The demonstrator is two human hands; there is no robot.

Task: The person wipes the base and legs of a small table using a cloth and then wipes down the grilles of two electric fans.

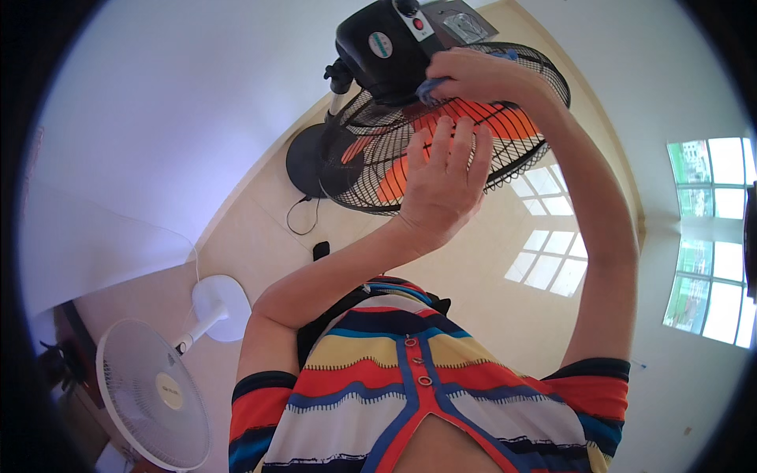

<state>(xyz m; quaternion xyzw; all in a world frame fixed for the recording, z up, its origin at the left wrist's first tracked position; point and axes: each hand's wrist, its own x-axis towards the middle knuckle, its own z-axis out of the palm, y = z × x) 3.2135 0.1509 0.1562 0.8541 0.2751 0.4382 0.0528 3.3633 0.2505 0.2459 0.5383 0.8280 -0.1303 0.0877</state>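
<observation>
In front of me stands a black floor fan with a wire grille (pixel 514 159), orange blades (pixel 393 177) and a black motor housing (pixel 369 59). My left hand (pixel 446 177) lies with spread fingers against the grille wires and holds nothing. My right hand (pixel 467 74) grips a blue cloth (pixel 430 91) at the back of the grille, close beside the motor housing. Part of the cloth is hidden by the fingers. A control panel with a red button (pixel 418 24) sits on top of the housing.
The black fan's round base (pixel 307 159) rests on the tiled floor near the wall, its cord looping beside it. A white fan (pixel 154 396) stands at lower left. Behind the black fan lies a dark board (pixel 458 20) with a clear plastic package. Windows (pixel 709 236) are at right.
</observation>
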